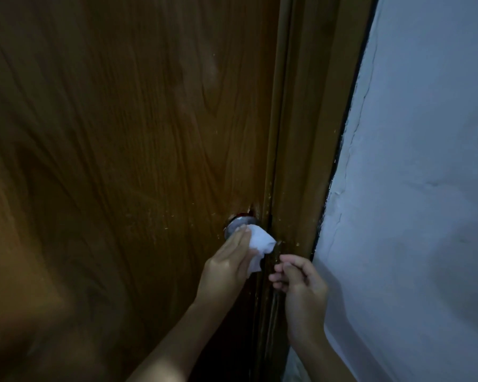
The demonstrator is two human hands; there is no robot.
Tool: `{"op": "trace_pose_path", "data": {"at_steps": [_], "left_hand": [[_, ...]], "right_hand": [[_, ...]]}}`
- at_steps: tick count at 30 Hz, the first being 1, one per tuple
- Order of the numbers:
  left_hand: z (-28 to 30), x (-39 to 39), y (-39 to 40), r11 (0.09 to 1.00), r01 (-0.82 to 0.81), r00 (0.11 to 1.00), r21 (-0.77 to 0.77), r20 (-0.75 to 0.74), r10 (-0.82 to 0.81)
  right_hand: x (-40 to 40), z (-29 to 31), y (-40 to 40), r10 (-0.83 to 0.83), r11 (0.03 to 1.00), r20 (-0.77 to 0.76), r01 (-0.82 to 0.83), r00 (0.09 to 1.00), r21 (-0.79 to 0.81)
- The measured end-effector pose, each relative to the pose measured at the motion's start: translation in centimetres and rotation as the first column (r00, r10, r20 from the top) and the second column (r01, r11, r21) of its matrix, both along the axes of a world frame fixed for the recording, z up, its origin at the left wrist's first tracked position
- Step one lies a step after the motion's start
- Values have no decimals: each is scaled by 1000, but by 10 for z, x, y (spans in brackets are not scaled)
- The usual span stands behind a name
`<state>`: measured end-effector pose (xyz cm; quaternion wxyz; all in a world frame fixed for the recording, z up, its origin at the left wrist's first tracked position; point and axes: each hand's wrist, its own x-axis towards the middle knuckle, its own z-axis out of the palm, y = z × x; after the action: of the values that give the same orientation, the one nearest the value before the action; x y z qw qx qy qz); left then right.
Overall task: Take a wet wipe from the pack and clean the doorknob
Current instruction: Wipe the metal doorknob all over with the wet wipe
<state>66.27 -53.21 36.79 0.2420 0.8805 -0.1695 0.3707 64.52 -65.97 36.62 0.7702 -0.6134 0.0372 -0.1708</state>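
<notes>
A round metal doorknob (pixel 236 223) sticks out of the brown wooden door (pixel 127 150) near its right edge. My left hand (pixel 228 264) presses a crumpled white wet wipe (pixel 260 244) over the knob, so most of the knob is covered. My right hand (pixel 298 279) hovers just right of the wipe, in front of the door frame, with fingers curled inward; I cannot make out anything in it. The wipe pack is not in view.
The wooden door frame (pixel 309 133) runs down beside the door's right edge. A pale painted wall (pixel 420 188) with cracks fills the right side. The scene is dim.
</notes>
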Motion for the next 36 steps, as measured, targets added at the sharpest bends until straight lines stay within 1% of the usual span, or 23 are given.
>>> {"op": "trace_pose_path", "data": {"at_steps": [3, 5, 7, 8, 9, 12, 13, 15, 16, 19, 20, 21, 23, 25, 26, 27, 28, 29, 30, 31, 33, 35, 36], "left_hand": [[-5, -4, 5, 999, -31, 998, 28, 46, 29], [-1, -3, 2, 995, -27, 998, 93, 54, 22], [8, 1, -1, 981, -28, 998, 194, 64, 16], [11, 2, -2, 979, -32, 998, 200, 57, 21], [12, 2, -3, 986, -37, 999, 160, 41, 31], [4, -7, -5, 995, -62, 998, -77, -24, 61], [1, -12, -6, 990, -68, 997, -124, -50, 63], [-3, -18, -8, 984, -81, 991, -156, -115, 64], [-2, -18, -10, 986, -84, 988, -146, -142, 63], [6, -10, -15, 995, -103, 987, -19, -125, 99], [9, -9, -15, 992, -124, 981, -17, -150, 120], [10, -8, -16, 987, -153, 973, -51, -181, 142], [8, -9, -17, 958, -210, 958, -197, -235, 162], [7, -11, -22, 878, -258, 944, -402, -297, 142], [5, -10, -24, 792, -263, 935, -551, -347, 69], [3, -8, -25, 648, -263, 914, -715, -399, -69], [3, -5, -26, 470, -282, 874, -836, -426, -234], [2, -3, -25, 306, -317, 822, -898, -421, -383], [4, -1, -24, 179, -342, 768, -923, -384, -512], [5, 1, -23, 88, -351, 717, -932, -329, -614], [6, 3, -20, -12, -353, 635, -936, -230, -738], [9, 4, -16, -54, -373, 587, -926, -190, -787], [10, 4, -11, -54, -382, 572, -922, -190, -798]], "right_hand": [[2, -2, 1, -5, 1000, 4, 5, 1000, -6], [4, -1, 5, -11, 1000, 17, 11, 1000, -24], [7, 1, 10, -23, 996, 61, 28, 998, -86], [9, 3, 11, -22, 989, 91, 35, 996, -143], [10, 4, 13, -15, 977, 115, 39, 993, -208], [12, 5, 16, 15, 932, 164, 45, 986, -359], [12, 5, 17, 17, 914, 182, 58, 983, -401], [12, 4, 17, 21, 886, 209, 78, 978, -456], [14, 4, 17, 29, 882, 210, 73, 977, -465], [18, 5, 17, 61, 893, 178, 26, 982, -449], [19, 5, 17, 68, 890, 175, 19, 982, -455], [19, 6, 18, 72, 882, 176, 19, 982, -471], [19, 7, 18, 70, 862, 190, 36, 979, -506], [18, 8, 17, 70, 847, 201, 48, 977, -529], [18, 8, 17, 75, 845, 196, 42, 978, -534], [17, 9, 17, 84, 845, 186, 29, 979, -534], [17, 9, 16, 96, 846, 173, 12, 980, -533], [17, 9, 15, 110, 847, 160, -8, 981, -532], [16, 10, 14, 122, 848, 150, -24, 981, -530], [16, 11, 12, 134, 850, 144, -39, 981, -525], [16, 13, 10, 167, 847, 136, -71, 977, -527], [15, 15, 7, 203, 839, 126, -106, 971, -533], [15, 16, 5, 223, 838, 113, -131, 968, -530]]}}
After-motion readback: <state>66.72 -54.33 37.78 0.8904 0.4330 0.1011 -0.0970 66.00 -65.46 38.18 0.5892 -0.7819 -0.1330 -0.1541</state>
